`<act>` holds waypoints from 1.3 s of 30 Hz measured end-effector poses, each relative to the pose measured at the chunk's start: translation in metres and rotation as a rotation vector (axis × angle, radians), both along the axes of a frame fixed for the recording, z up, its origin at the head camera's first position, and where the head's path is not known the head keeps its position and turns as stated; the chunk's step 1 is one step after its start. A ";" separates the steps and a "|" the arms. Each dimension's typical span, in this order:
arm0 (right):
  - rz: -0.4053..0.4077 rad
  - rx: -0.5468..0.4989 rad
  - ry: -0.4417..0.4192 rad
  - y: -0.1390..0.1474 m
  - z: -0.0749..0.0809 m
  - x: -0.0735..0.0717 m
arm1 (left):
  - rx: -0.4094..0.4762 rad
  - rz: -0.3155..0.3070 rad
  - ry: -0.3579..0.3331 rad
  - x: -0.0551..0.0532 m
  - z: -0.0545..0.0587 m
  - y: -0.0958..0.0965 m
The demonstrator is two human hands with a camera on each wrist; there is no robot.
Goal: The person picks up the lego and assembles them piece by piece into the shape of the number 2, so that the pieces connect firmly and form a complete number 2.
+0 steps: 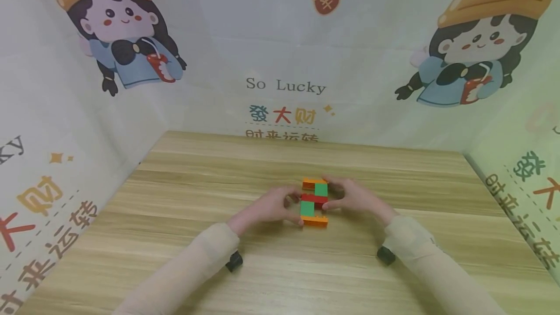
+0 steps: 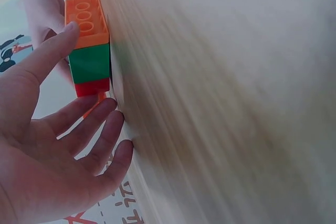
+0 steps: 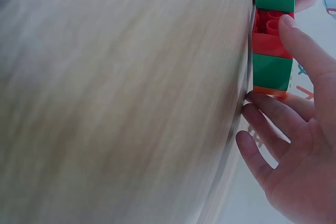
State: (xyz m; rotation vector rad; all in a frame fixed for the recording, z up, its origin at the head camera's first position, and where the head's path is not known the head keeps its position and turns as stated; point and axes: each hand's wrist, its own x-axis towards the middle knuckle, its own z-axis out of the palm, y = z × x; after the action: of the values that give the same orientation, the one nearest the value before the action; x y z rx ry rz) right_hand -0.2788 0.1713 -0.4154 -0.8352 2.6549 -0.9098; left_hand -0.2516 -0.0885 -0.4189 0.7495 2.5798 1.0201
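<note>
A zigzag of toy building bricks lies on its side on the wooden table. From far to near it runs through an orange brick (image 1: 311, 181), a green brick (image 1: 321, 189) on the right, a red brick (image 1: 314, 199), another green brick (image 1: 307, 209) on the left and a near orange brick (image 1: 314, 221). My left hand (image 1: 277, 204) holds its left side, thumb on the near orange brick, index finger by the red one. On the right side my right hand (image 1: 350, 194) holds it, thumb against the red brick and index finger at the far orange brick. Both hands' other fingers are spread loosely.
The wooden table (image 1: 210, 169) reaches back to a printed cloth (image 1: 210, 96), which also hangs at both sides. Black wrist devices (image 1: 235, 260) sit under both sleeves, close over the tabletop.
</note>
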 end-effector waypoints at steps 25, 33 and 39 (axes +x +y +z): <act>-0.009 0.036 0.030 -0.002 -0.003 -0.001 | -0.017 -0.001 -0.011 0.002 0.002 -0.003; -0.008 0.023 0.022 -0.002 -0.001 0.000 | -0.012 0.008 -0.025 0.002 0.002 -0.003; -0.005 0.045 0.051 -0.001 -0.003 0.002 | -0.008 -0.010 -0.018 0.003 0.002 -0.004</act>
State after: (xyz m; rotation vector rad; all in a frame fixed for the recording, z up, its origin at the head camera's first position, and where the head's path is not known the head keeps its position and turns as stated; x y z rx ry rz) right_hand -0.2772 0.1699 -0.4180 -0.8521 2.7112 -0.8384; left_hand -0.2489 -0.0925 -0.4172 0.7476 2.5606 1.0085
